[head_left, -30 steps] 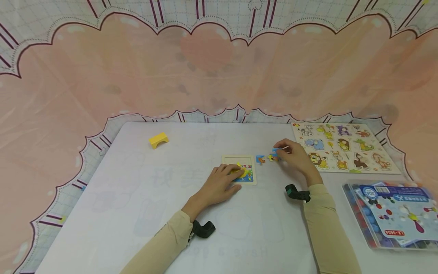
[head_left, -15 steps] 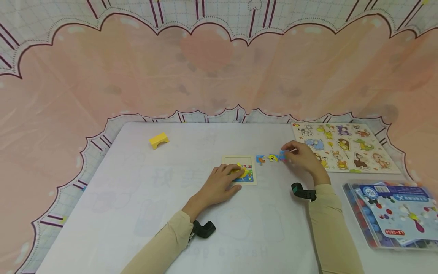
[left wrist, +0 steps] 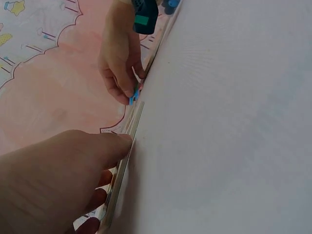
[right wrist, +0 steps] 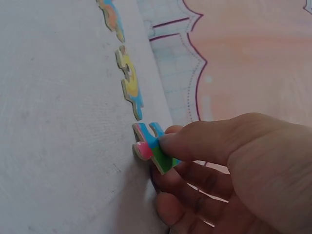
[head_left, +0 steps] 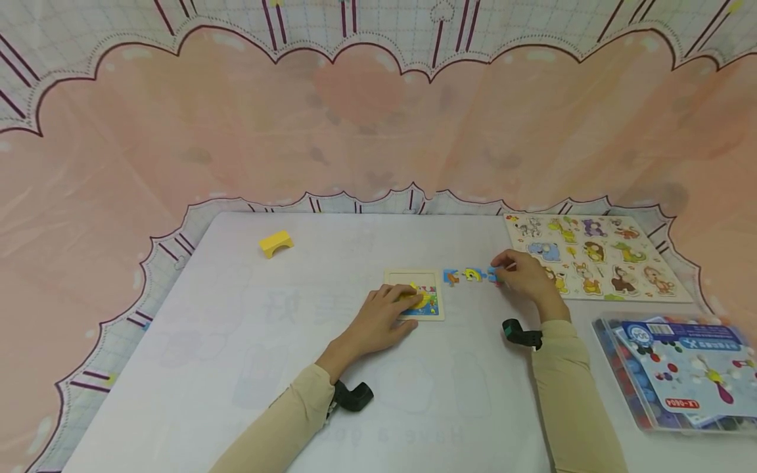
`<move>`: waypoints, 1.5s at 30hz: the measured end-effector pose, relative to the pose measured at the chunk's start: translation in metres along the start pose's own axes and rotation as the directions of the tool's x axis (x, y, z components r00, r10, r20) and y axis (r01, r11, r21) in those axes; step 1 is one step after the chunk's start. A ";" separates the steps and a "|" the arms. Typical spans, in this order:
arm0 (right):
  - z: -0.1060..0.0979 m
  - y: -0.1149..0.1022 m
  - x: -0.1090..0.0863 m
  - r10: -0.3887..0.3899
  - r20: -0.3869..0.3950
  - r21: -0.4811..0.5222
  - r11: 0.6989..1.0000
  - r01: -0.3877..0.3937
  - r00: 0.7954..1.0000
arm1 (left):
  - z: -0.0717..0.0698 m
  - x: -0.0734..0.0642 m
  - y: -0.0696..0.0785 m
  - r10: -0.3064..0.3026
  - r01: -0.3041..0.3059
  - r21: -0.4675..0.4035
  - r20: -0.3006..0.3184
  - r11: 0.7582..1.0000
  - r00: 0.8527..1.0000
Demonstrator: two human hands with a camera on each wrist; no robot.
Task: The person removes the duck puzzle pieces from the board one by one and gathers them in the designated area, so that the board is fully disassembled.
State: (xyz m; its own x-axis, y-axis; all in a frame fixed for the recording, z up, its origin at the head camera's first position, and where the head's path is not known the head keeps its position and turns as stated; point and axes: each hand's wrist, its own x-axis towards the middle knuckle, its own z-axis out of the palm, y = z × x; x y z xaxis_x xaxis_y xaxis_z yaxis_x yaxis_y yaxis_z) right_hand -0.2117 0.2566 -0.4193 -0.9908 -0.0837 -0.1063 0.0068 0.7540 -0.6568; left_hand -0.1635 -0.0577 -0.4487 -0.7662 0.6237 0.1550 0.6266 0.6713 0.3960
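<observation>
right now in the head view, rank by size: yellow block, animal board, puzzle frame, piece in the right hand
1. animal board
2. puzzle frame, partly under the left hand
3. yellow block
4. puzzle piece, partly hidden by the right hand

Yel. block (head_left: 276, 242), animal brd (head_left: 608, 268), plast. box (head_left: 662, 424).
</observation>
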 end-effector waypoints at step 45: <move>0.063 -0.063 0.007 -0.306 0.095 0.066 0.951 0.301 0.947 | -0.018 -0.002 -0.051 -0.170 0.166 -0.103 -0.036 0.981 0.985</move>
State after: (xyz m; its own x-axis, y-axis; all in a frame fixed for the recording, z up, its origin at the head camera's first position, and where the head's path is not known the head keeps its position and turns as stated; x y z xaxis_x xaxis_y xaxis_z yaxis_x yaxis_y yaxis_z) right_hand -0.2102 0.1670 -0.4255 -0.9278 -0.3720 0.0291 -0.2824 0.6490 -0.7065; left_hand -0.1965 -0.1002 -0.4531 -0.8664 0.4854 0.1175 0.4725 0.7206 0.5074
